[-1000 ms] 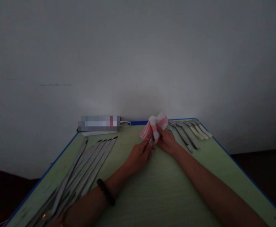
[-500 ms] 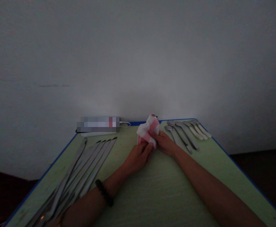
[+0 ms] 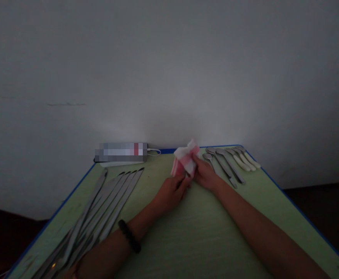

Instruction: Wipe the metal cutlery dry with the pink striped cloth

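Observation:
Over the far middle of the table, my right hand (image 3: 206, 172) is closed on a pink-and-white cloth (image 3: 184, 157), its thumb pressed into the folds. Just nearer and to the left, my left hand (image 3: 171, 193) is closed in a pinch at the cloth's lower edge. A small bit of metal (image 3: 187, 175) shows by its fingertips. It appears to be the handle of a spoon, since a rounded shiny end stuck out past the cloth earlier; the cloth now hides the rest. A dark beaded bracelet (image 3: 129, 236) circles my left wrist.
Several long metal utensils (image 3: 120, 197) lie side by side on the left of the green table (image 3: 204, 240). At the right lie metal spoons (image 3: 230, 166) and several white-handled utensils (image 3: 242, 161). A blurred box-like device (image 3: 121, 153) with a white cable (image 3: 154, 150) stands against the wall.
The cloth has shifted slightly right and spread differently in my right hand. It now covers the shiny metal end that showed above it. My left hand has barely moved.

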A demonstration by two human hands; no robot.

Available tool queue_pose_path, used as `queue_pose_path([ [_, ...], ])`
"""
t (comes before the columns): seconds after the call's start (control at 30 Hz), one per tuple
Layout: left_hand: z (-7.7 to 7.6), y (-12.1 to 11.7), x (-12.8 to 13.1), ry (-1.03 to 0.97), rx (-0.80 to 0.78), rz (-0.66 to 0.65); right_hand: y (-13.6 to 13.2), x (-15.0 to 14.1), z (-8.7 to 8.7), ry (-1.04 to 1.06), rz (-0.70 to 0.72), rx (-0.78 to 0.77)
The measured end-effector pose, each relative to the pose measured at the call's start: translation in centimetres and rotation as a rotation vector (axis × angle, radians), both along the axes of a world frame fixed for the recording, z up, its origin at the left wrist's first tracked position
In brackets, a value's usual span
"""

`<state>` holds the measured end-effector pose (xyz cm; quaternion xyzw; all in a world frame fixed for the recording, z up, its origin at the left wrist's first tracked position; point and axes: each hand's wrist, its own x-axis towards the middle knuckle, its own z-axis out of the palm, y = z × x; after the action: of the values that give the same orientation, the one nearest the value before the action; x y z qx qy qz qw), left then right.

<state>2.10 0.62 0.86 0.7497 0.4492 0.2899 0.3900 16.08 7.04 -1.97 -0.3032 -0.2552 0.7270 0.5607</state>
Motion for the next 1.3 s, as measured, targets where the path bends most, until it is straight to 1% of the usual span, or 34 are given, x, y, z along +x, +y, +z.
queue_pose_path([
  [0.07, 0.1, -0.2, -0.1, 0.007, 0.004, -0.036, 0.5, 0.1, -0.2, 0.064, -0.107, -0.049],
  [0.17, 0.1, -0.5, -0.4, 0.023, 0.000, -0.079, 0.8, 0.2, -0.5, 0.066, -0.165, -0.053],
  [0.3, 0.3, -0.8, -0.6, 0.037, 0.003, -0.149, 0.3, 0.3, -0.3, -0.021, -0.131, 0.009],
  [0.4, 0.4, -0.9, -0.6, -0.017, -0.017, -0.181, -0.1, 0.3, 0.1, -0.105, -0.064, 0.064],
  [0.47, 0.2, -0.8, -0.6, -0.073, -0.046, -0.179, -0.2, 0.4, 0.1, -0.137, -0.044, 0.082],
  [0.6, -0.4, -0.3, -0.3, -0.134, -0.110, -0.085, -0.2, 0.4, 0.0, -0.149, -0.077, 0.097],
  [0.7, -0.7, -0.1, -0.1, -0.129, -0.110, -0.014, -0.2, 0.4, 0.1, -0.145, -0.099, 0.087],
  [0.87, -0.6, -0.3, 0.3, -0.123, 0.018, 0.144, -0.5, 0.1, 0.7, -0.115, -0.096, 0.102],
  [0.93, -0.4, -0.4, 0.3, -0.146, 0.057, 0.164, -0.6, 0.0, 0.7, -0.096, -0.089, 0.116],
  [1.0, -0.4, -0.4, 0.3, -0.133, 0.074, 0.129, -0.7, -0.2, 0.7, -0.081, -0.094, 0.126],
  [1.07, -0.4, -0.3, 0.2, -0.059, 0.090, 0.063, -0.7, -0.3, 0.5, -0.077, -0.124, 0.123],
  [1.17, -0.4, 0.0, 0.0, 0.062, 0.100, 0.005, -0.5, -0.5, 0.3, -0.084, -0.216, 0.097],
  [1.3, -0.2, 0.0, -0.1, 0.146, 0.107, -0.024, -0.2, -0.5, 0.1, -0.052, -0.314, 0.092],
])
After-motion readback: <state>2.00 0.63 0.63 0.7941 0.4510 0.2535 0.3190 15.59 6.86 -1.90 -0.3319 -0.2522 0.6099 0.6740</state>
